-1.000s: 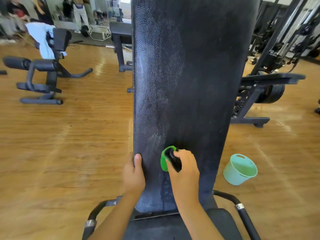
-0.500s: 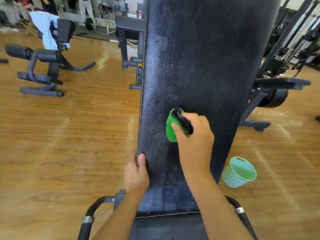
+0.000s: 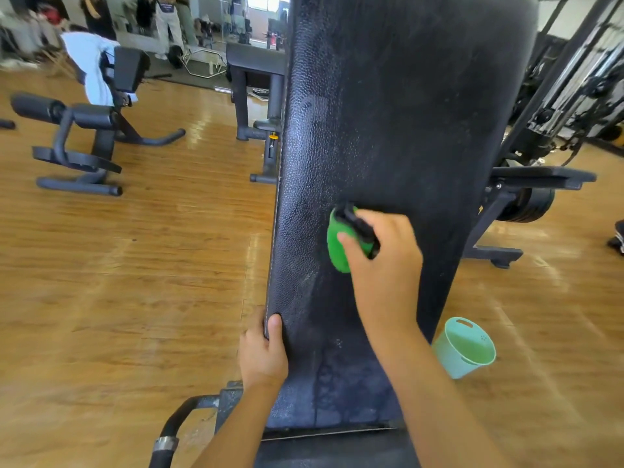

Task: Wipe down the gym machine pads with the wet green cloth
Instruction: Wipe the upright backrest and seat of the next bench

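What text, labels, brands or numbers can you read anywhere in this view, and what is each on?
No text can be read.
Yellow tag on the bench frame: too small to read.
White print on a dark top in the background: blurred.
Back pad, green cloth, bucket: no lettering visible.

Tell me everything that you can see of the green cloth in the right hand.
The green cloth is bright green and bunched into a rounded wad. A black part lies across its upper side; what it is cannot be told. The right hand grips the cloth, thumb on the green side, and holds it against the middle of the upright black back pad.
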A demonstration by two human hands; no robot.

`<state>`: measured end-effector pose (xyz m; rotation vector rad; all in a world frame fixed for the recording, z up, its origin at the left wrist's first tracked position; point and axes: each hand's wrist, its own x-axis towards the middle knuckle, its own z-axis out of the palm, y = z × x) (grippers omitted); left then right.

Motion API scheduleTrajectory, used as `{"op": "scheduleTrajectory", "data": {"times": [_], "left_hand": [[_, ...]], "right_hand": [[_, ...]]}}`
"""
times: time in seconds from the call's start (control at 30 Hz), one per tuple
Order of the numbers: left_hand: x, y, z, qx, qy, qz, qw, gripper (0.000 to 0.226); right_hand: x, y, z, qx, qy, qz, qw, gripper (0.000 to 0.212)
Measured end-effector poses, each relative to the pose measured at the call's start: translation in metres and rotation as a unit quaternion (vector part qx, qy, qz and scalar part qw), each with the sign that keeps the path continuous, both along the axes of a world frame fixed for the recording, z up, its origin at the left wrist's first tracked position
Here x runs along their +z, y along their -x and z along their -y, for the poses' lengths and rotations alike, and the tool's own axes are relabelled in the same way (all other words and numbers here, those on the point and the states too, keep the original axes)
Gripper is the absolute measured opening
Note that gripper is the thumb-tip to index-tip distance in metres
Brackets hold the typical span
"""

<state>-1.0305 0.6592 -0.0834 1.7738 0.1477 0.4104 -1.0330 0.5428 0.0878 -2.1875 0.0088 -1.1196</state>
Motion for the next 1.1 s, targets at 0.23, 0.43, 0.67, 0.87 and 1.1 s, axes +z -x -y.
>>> {"op": "scheduleTrajectory", "data": {"times": [0.23,0.43,0.67,0.87,1.1], "left_hand": [[0.001,0.000,0.000,-0.015,0.002,-0.003,1.000,0.069],[-0.001,0.000,0.000,-0.018,0.007,0.007,1.000,0.059],[-0.005,-0.002,-0.001,-0.025,0.018,0.017,0.999,0.055],[-0.004,0.000,-0.003,-0.039,0.026,0.014,0.999,0.054],[-0.005,0.000,-0.003,-0.036,0.034,0.015,0.999,0.058]], "right_hand": [[0.003,-0.008,-0.008,0.015,0.105,0.002,0.994,0.026],[-0.075,0.024,-0.013,0.041,0.215,-0.073,0.973,0.030],[-0.026,0.012,-0.019,0.088,0.134,-0.047,0.986,0.034],[0.046,-0.027,-0.028,0.020,0.143,0.025,0.989,0.026],[-0.024,-0.005,-0.031,0.068,0.256,-0.001,0.964,0.026]]}}
